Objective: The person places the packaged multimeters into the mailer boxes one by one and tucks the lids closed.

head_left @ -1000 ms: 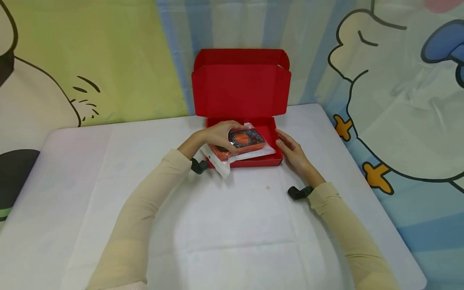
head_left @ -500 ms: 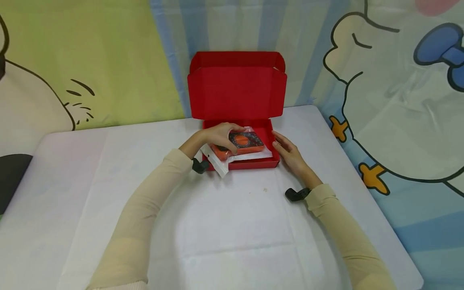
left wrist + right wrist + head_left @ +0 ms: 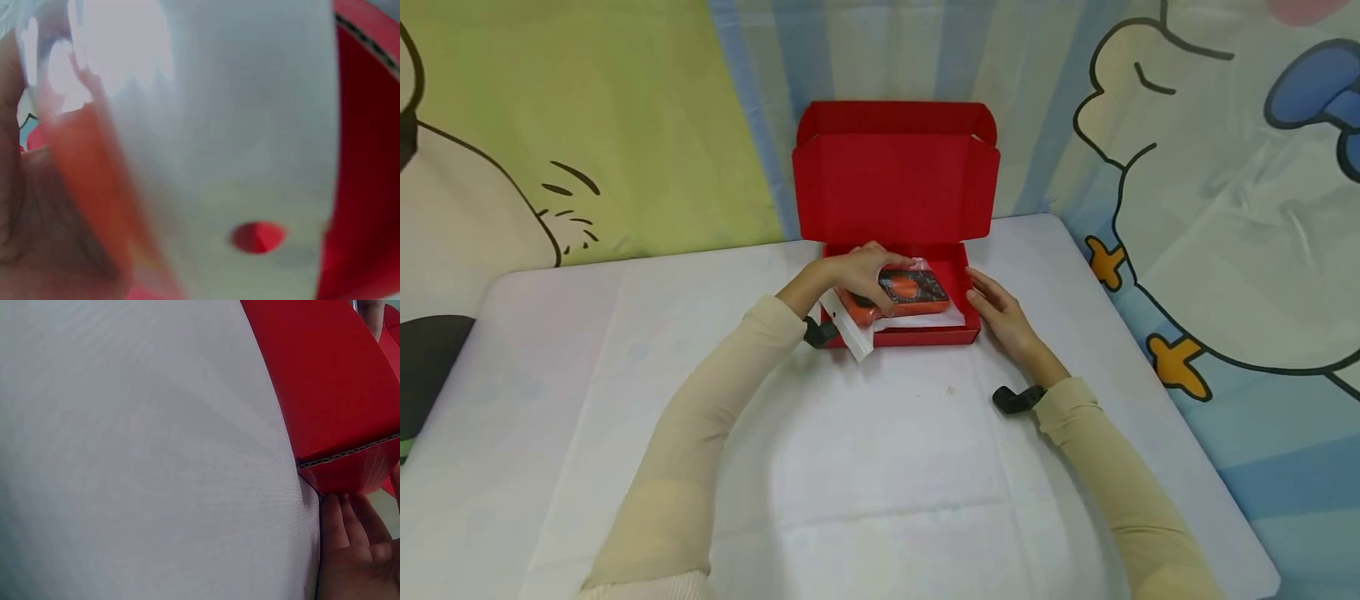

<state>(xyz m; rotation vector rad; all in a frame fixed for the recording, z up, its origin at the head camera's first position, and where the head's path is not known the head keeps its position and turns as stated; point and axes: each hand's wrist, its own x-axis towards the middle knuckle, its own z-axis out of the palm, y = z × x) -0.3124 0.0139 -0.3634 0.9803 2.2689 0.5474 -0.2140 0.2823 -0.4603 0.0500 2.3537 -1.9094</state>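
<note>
- The orange-and-black device (image 3: 917, 292), its orange dial facing up, was within the base of the red box (image 3: 925, 337); whether it touched the bottom could not be told.
- Its left part was hidden under the left hand (image 3: 867, 273), which gripped it, thumb on the near side and fingers reaching over the far side; the fingertips could not be seen.
- A plastic bag (image 3: 855, 335) was around the device, its white end hanging over the box's front left corner; the left wrist view showed this end blurred and cut off, with a hole in it.
- The right hand (image 3: 1002, 318), well apart from the left, laid nearly straight fingers against the box's right side, clasping nothing.
- The lid (image 3: 895, 187) stood raised behind.
- Both sleeves (image 3: 1120, 483) reached in over the white table (image 3: 880, 450), cut off at the bottom edge.
</note>
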